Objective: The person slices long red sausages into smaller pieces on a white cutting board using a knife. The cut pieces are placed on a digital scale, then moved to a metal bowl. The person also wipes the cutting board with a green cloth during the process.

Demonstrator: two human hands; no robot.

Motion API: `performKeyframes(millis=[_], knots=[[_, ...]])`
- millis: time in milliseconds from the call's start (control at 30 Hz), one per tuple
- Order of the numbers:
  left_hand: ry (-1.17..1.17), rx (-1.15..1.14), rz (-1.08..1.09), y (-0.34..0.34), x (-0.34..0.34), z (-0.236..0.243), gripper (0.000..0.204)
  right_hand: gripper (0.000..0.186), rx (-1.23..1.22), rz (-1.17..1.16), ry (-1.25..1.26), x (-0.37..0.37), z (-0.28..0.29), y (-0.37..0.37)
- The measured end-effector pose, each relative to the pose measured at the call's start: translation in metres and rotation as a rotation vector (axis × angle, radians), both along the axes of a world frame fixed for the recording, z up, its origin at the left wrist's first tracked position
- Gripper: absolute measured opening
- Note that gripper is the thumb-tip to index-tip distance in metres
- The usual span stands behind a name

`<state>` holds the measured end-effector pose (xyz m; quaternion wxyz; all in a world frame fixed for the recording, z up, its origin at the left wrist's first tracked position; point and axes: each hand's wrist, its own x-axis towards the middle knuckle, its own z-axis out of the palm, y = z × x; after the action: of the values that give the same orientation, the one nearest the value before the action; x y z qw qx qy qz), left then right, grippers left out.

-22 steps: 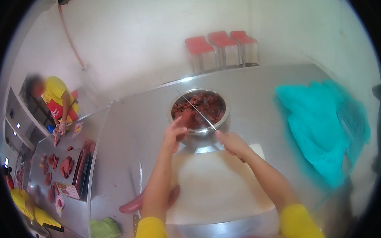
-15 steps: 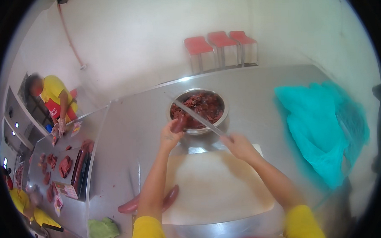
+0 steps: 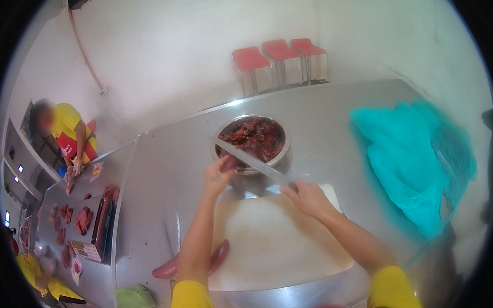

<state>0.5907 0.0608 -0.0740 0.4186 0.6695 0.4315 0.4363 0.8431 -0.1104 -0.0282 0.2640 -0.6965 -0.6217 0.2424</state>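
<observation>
My left hand (image 3: 218, 178) is closed around a dark red, smooth piece of meat (image 3: 230, 163) at the near left rim of a steel bowl (image 3: 285, 154). Cut dark red meat (image 3: 258, 137) fills much of the bowl. My right hand (image 3: 307, 198) grips the handle of a long knife (image 3: 256, 163), whose blade slants over the bowl, just beyond the held piece. Whether the edge touches that piece I cannot tell. Below my hands lies a white cutting board (image 3: 281, 242). Two long, smooth red pieces (image 3: 219, 256) lie by its left edge, partly hidden by my left forearm.
A turquoise plastic bag (image 3: 404, 159) is spread on the steel table at the right. A green cloth (image 3: 134, 299) lies near left. Further left, a scale (image 3: 92, 224) and meat pieces share another table, with two people beside it. Red stools (image 3: 251, 59) stand behind.
The knife has come slightly nearer to me, and more of its blade's flat side shows. My left hand keeps its hold on the meat beside the bowl.
</observation>
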Motion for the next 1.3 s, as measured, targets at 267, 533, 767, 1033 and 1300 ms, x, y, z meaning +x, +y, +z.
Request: performKeyframes(millis=[267, 533, 767, 1033, 1300], knots=[[-0.185, -0.083, -0.166, -0.013, -0.001, 0.007, 0.064, 0.067, -0.254, -0.001, 0.467, -0.001, 0.009, 0.038], [-0.434, -0.306, -0.139, -0.014, -0.004, 0.013, 0.061, 0.066, -0.244, -0.138, 0.577, -0.002, 0.005, 0.054], [-0.628, -0.48, 0.075, 0.0, -0.014, -0.002, 0.036, 0.068, -0.249, -0.002, 0.606, -0.006, 0.0, 0.022], [-0.939, -0.531, 0.025, -0.009, -0.02, -0.004, 0.034, 0.068, -0.088, 0.059, 0.314, -0.036, -0.006, -0.009], [-0.933, -0.483, 0.104, -0.011, -0.019, 0.0, 0.029, 0.067, -0.196, 0.042, 0.255, -0.035, 0.01, -0.011]])
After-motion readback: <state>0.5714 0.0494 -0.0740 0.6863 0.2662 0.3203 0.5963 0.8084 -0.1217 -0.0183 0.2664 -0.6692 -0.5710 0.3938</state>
